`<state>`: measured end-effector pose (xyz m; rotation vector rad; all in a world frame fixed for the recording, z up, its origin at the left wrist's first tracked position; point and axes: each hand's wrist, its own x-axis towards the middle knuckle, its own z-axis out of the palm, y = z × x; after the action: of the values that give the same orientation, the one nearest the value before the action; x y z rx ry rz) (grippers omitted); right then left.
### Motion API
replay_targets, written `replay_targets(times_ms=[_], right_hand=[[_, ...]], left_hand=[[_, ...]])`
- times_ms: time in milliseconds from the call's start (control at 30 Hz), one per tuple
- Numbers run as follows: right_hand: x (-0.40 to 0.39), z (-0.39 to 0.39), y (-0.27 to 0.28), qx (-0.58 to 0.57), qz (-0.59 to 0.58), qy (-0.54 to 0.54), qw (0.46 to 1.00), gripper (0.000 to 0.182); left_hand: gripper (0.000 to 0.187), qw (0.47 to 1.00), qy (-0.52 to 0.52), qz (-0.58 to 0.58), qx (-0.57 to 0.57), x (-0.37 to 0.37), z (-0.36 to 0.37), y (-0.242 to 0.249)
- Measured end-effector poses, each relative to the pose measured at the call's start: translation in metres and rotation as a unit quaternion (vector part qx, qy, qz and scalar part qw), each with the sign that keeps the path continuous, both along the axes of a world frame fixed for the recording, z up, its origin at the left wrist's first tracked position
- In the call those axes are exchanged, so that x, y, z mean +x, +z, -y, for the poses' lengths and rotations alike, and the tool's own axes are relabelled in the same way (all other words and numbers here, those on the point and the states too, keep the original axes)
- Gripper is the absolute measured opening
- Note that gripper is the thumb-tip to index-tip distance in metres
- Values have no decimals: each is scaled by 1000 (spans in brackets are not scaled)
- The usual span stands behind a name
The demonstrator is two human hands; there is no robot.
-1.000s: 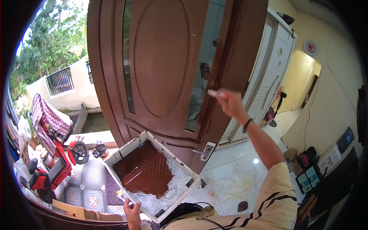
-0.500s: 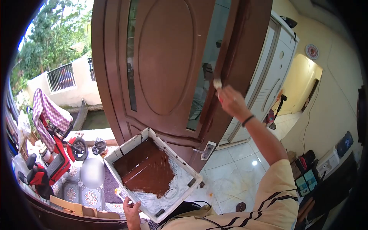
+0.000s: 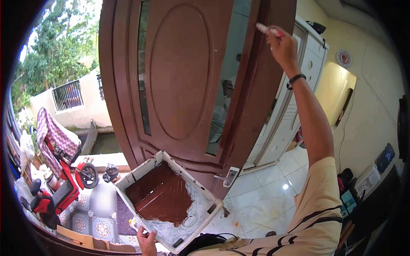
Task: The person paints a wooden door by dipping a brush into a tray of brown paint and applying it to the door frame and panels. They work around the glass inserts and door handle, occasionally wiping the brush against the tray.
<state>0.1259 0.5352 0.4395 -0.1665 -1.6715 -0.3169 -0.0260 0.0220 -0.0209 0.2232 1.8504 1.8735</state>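
My right hand (image 3: 282, 46) is raised near the top of the brown door's right side, its fingers closed around a paintbrush (image 3: 262, 28). The brush points left, its tip close to the raised molding beside the glass strip; contact is hard to tell. Below, my left hand (image 3: 147, 241) grips the near edge of a white plastic tray (image 3: 201, 212), tilted in front of the door (image 3: 179, 77). Dark brown paint (image 3: 166, 197) covers much of the tray's bottom, with bare whitish plastic toward the right. Brown smears mark the tray's rim.
A metal door handle (image 3: 228, 176) sits just beyond the tray. Behind the door stands a white cabinet (image 3: 273, 147) on a tiled floor (image 3: 252, 187). To the left, a red motorbike (image 3: 66, 192) is parked on patterned tiles. A wooden piece (image 3: 77, 236) lies at the lower left.
My right hand has moved up along the door's right side with the paintbrush, the arm now stretched higher. The tray in my left hand sits slightly lower in view.
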Motion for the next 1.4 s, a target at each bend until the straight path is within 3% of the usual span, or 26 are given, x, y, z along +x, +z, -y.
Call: replay_targets(times_ms=[67, 167, 233, 300, 367, 400, 500, 533, 733, 800, 867, 967, 1100, 1267, 1367, 1400], right_hand=[[-4, 0, 11, 125, -19, -5, 992, 12], [0, 4, -21, 213, 119, -82, 966, 10], [2, 7, -59, 148, 194, -131, 961, 10], [7, 18, -90, 100, 186, -84, 974, 7], [18, 30, -102, -74, 198, -18, 977, 10], [23, 30, -102, -159, 199, 16, 967, 13], [26, 2, -69, -260, 126, 176, 941, 20], [27, 3, -51, -281, 127, 174, 935, 21], [26, -1, 52, -168, 36, 90, 981, 25], [26, 14, 63, -127, -34, 133, 982, 24], [26, 21, 59, -116, -40, 188, 975, 23], [28, 33, 27, -256, 75, 210, 941, 24], [20, 5, 13, -273, 134, 136, 943, 24], [22, 3, 58, -140, -36, 214, 966, 24], [29, 18, 46, -162, -12, 233, 959, 23], [27, 25, 34, -225, 20, 315, 922, 22]], left_hand=[[54, 1000, -8, 4, 0, 0, -1, 3], [51, 1000, -20, 0, 10, -3, 1, 1], [49, 1000, -19, -4, 19, -7, 2, -6], [48, 1000, -14, -6, 25, -11, 3, -22], [48, 1000, -13, -13, 9, -9, 3, -13], [48, 1000, -12, -10, 15, -9, 2, -9], [50, 999, -23, -24, 1, -4, -1, 15], [51, 999, -27, -34, -6, -3, -1, 22], [52, 1000, -9, -22, 18, -1, -7, 26], [52, 1000, -1, -26, 17, -1, -10, 28], [53, 999, 10, -36, 17, -2, -14, 28], [54, 999, 21, -32, -2, -1, -15, 26], [56, 999, 10, -33, -2, -3, -14, 32], [53, 999, 8, -32, -7, 3, -16, 38], [51, 1000, 10, -26, 3, 6, -17, 41], [50, 1000, 10, -24, 1, 6, -17, 42]])
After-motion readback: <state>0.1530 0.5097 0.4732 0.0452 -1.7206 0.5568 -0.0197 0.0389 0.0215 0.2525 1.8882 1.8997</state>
